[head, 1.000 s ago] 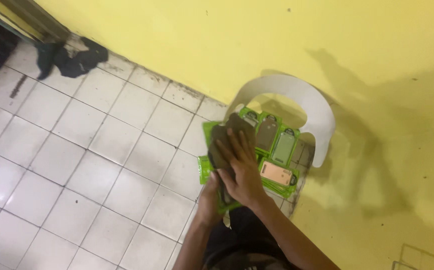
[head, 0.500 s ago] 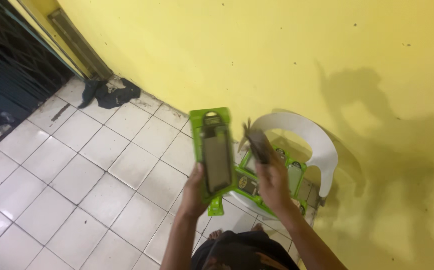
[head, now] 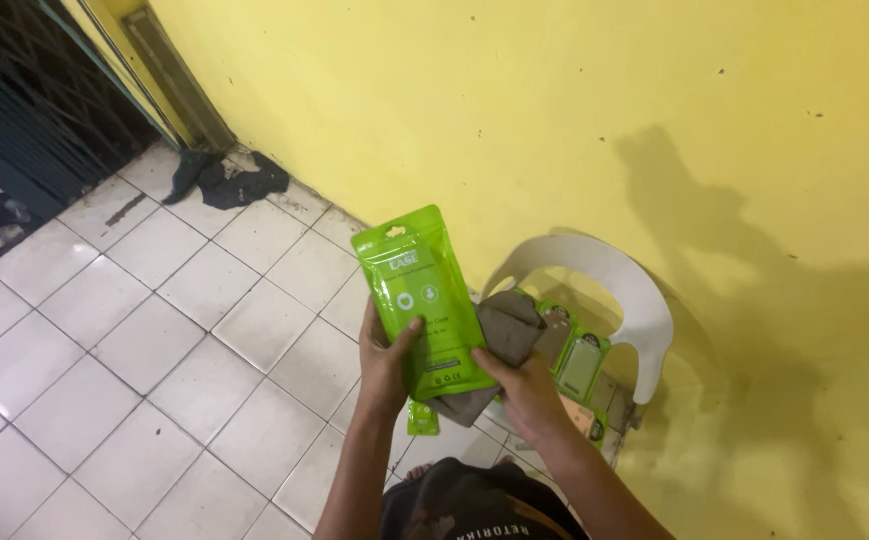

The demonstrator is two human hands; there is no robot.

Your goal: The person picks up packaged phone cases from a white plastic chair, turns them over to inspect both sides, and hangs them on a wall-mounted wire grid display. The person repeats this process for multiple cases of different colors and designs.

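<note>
While both hands meet in front of the chest, the left hand [head: 386,360] carries a bright green flat pouch [head: 422,300] upright, its long axis running from low near the wrists up and slightly left toward the wall [head: 514,110]. Its grip is pressed on the pouch's lower left edge, thumb across the front face and the other fingers hidden behind. The right hand [head: 526,392] sits at the pouch's lower right corner, thumb touching that corner, while its grip is closed on a grey-brown cloth [head: 502,335] that bunches up just right of the pouch and hangs out below it. So the pouch lies between the two hands, held chiefly by the left, with the cloth touching its right side.

Behind the hands stands a white plastic chair [head: 644,310] against the wall, its seat carrying more green packages [head: 582,362], partly covered by the cloth and the right forearm; how many lie there cannot be told. A small green piece [head: 422,416] shows below the left wrist, and whether it rests on the tiled floor [head: 154,380] or hangs from the pouch is unclear. The pouch's back face is out of sight. A dark rag [head: 239,182] lies well apart by the wall's foot.
</note>
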